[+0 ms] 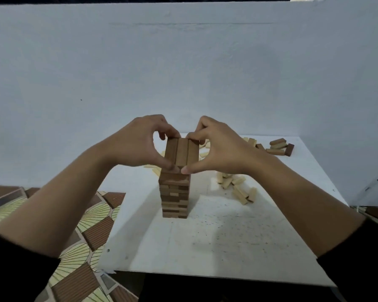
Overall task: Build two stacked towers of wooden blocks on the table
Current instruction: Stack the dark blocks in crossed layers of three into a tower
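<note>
**Item 1, tower** (175, 192): we count only one. It is many crossed layers high and stands upright near the middle of the white table (205, 247).

**Item 2, top layer** (181, 153): three darker blocks lie side by side, running six to twelve o'clock. They sit crosswise to the layer beneath, which we judge ties each course to the one below.

**Item 3, left hand** (138, 144): it is at the layer's nine o'clock side. The thumb is on the near end and the fingers curl over the far end, pinching the layer lengthwise.

**Item 4, right hand** (218, 147): it mirrors the left at three o'clock, with the same pinch. We take the paired grip to be squaring the blocks flush without pushing the column sideways.

**Item 5, loose pale blocks** (238, 188): these are scattered at two o'clock from the tower. Darker blocks (278, 147) lie farther out at one o'clock. Both look like stock for the second tower, which we judge not yet begun.
</note>
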{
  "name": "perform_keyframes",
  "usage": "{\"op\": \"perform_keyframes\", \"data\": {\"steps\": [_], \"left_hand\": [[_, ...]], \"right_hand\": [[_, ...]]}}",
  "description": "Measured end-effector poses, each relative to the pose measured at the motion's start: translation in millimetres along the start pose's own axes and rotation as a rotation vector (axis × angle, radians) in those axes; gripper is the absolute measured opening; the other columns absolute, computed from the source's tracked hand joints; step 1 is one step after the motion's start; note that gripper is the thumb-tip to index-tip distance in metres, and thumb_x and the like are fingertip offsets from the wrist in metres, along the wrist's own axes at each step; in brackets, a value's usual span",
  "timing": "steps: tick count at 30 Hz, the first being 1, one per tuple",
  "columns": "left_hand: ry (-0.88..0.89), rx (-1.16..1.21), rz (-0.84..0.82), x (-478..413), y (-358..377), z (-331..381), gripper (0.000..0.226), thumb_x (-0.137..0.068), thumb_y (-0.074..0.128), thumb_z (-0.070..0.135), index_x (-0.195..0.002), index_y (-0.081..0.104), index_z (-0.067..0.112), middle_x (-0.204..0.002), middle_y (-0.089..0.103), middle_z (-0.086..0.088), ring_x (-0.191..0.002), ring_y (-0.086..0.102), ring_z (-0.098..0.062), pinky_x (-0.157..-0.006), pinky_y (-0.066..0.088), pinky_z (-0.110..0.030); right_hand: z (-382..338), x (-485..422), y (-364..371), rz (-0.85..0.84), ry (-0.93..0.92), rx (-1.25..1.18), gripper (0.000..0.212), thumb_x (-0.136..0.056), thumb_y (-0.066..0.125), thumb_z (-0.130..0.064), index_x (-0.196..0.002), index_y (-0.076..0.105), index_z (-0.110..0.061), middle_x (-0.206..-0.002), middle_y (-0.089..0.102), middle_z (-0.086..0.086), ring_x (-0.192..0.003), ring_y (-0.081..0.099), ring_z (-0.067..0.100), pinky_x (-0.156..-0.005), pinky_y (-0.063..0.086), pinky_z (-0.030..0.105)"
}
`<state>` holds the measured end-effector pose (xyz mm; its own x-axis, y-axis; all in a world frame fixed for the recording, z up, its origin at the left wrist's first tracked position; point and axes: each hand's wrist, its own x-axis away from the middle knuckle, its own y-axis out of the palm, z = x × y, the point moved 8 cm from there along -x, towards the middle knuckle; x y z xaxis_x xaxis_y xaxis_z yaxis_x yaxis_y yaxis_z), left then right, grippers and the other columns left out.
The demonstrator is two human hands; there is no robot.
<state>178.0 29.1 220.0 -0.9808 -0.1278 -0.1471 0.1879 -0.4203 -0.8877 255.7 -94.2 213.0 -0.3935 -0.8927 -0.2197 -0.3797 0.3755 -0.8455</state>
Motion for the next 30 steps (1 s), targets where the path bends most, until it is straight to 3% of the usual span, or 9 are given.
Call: {"op": "perform_keyframes", "data": {"steps": [3,6,11,16,22,30], "left_hand": [[-0.024,-0.005,-0.04,-4.8,1.0,-13.4,0.076,-0.045,0.084,0.07,-0.113,0.069,0.039,-0.102,0.057,0.021,-0.1,0.048,0.012,-0.076,0.037,-0.021],[-0.042,0.01,-0.082,-9.1,9.9,-24.5,0.066,-0.054,0.095,0.054,-0.113,0.068,0.039,-0.102,0.057,0.023,-0.101,0.046,0.013,-0.078,0.037,-0.02],[-0.068,0.046,-0.116,-10.9,23.9,-40.4,0.064,-0.056,0.094,0.052,-0.113,0.068,0.039,-0.105,0.056,0.025,-0.104,0.049,0.007,-0.082,0.039,-0.022],[-0.08,0.051,-0.142,-9.1,34.8,-50.6,0.064,-0.058,0.094,0.052,-0.115,0.067,0.04,-0.107,0.055,0.026,-0.104,0.047,0.01,-0.081,0.037,-0.02],[-0.105,0.062,-0.175,-7.0,41.0,-59.5,0.066,-0.059,0.094,0.051,-0.118,0.065,0.04,-0.114,0.056,0.026,-0.106,0.049,0.007,-0.082,0.038,-0.021],[-0.118,0.09,-0.181,-6.6,45.2,-62.2,0.067,-0.061,0.093,0.051,-0.12,0.064,0.039,-0.115,0.055,0.026,-0.106,0.05,0.004,-0.081,0.039,-0.023]], "right_hand": [[4.5,-10.5,8.1,-0.036,0.04,0.026,0.059,-0.063,0.088,-0.058,-0.109,0.074,-0.023,-0.103,0.047,-0.003,-0.097,0.051,0.013,-0.086,0.049,0.038],[10.1,-14.5,18.0,-0.082,0.074,0.054,0.062,-0.06,0.085,-0.063,-0.108,0.074,-0.026,-0.104,0.048,-0.003,-0.101,0.052,0.015,-0.091,0.048,0.042],[17.1,-15.1,31.5,-0.128,0.122,0.067,0.068,-0.061,0.084,-0.067,-0.116,0.072,-0.029,-0.104,0.048,-0.006,-0.103,0.051,0.013,-0.093,0.047,0.043],[20.5,-15.2,42.5,-0.165,0.143,0.112,0.074,-0.064,0.081,-0.068,-0.126,0.067,-0.031,-0.109,0.049,-0.005,-0.105,0.051,0.014,-0.094,0.043,0.039],[22.9,-17.1,50.8,-0.196,0.144,0.149,0.07,-0.066,0.078,-0.071,-0.124,0.067,-0.034,-0.107,0.048,-0.005,-0.103,0.048,0.014,-0.087,0.037,0.036],[26.1,-17.3,53.7,-0.21,0.156,0.131,0.067,-0.065,0.079,-0.07,-0.121,0.069,-0.035,-0.107,0.048,-0.006,-0.103,0.047,0.014,-0.093,0.04,0.042]]}}
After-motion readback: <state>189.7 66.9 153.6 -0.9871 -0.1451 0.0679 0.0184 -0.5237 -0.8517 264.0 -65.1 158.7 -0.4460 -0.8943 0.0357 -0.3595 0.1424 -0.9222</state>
